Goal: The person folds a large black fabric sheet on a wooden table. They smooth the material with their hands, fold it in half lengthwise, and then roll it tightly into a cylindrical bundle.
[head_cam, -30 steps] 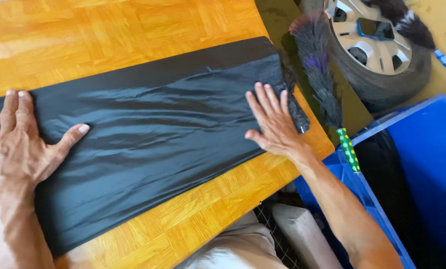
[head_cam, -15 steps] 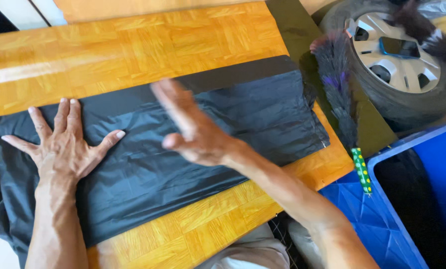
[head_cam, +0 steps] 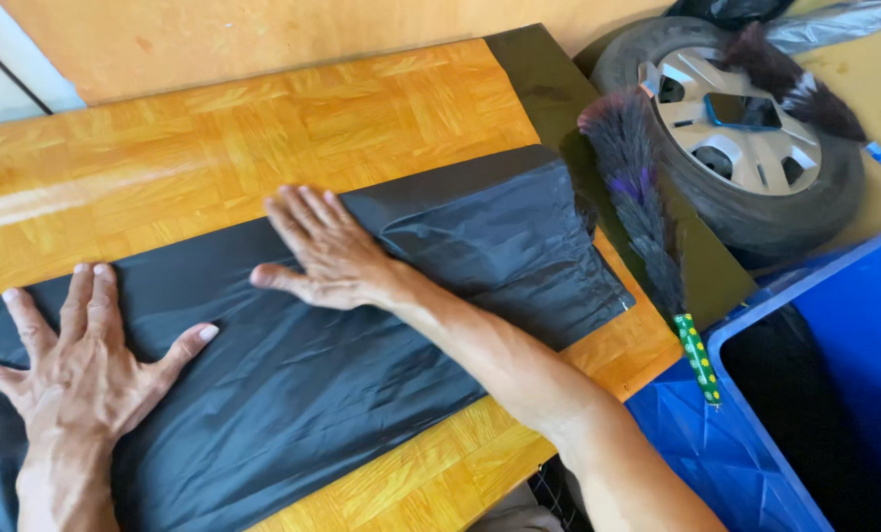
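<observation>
bag: black plastic bag (head_cam: 361,374), thin film, smooth with fine creases and a dull sheen; it lies on the surface under both hands
surface: surface (head_cam: 293,118) of wood in parquet pattern, orange-brown, varnished and glossy
duster: feather duster (head_cam: 637,197) just right of the bag, soft dark fluffy feathers, handle glossy green with yellow dots
wheel: tyre (head_cam: 755,227) of matt black rubber, well right of the bag; rim of silver metal, slight shine
crate: blue crate (head_cam: 736,453) of hard plastic, smooth, below the duster
</observation>
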